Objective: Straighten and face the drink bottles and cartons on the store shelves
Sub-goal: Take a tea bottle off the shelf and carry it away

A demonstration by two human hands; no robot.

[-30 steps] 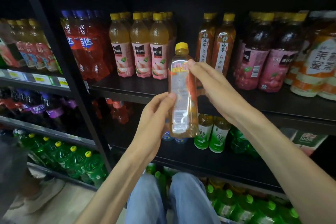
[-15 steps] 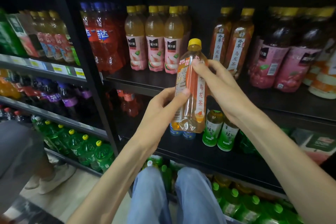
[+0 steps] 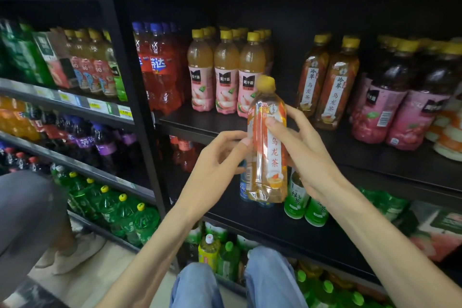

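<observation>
Currently an oolong tea bottle is held off the shelf, in front of the shelf edge, between both hands. Long axis is near vertical, yellow cap at 12 o'clock, base at 6, top leaning slightly toward 1.

Left hand sits at 9 o'clock of the bottle, fingers curled, fingertips touching the label's left edge at mid-height. Right hand sits at 3 o'clock, thumb pressed across the front of the label, fingers wrapped behind. Both hands are gripping the bottle; the right carries more of it, judging by the wrap.

The white label strip with red characters is facing roughly toward the camera, so facing looks about done.

Target slot, as judged: the gap on the shelf at 1 o'clock from the bottle, beside the two matching oolong bottles, which stand upright with labels front. That gap lies between those and the peach juice bottles at 11 o'clock. The right hand is nearer to it.

Materials: thin clear PET, amber liquid, glossy shrink film with glare, ribbed waist and a lobed base. Likely slippery and slightly squeezable. The shelf is matte black and flat.

Next move calls for an up-and-forward lift over the shelf edge, keeping the axis upright and the label outward.

Risk: neighbouring bottles being knocked on insertion.
</observation>
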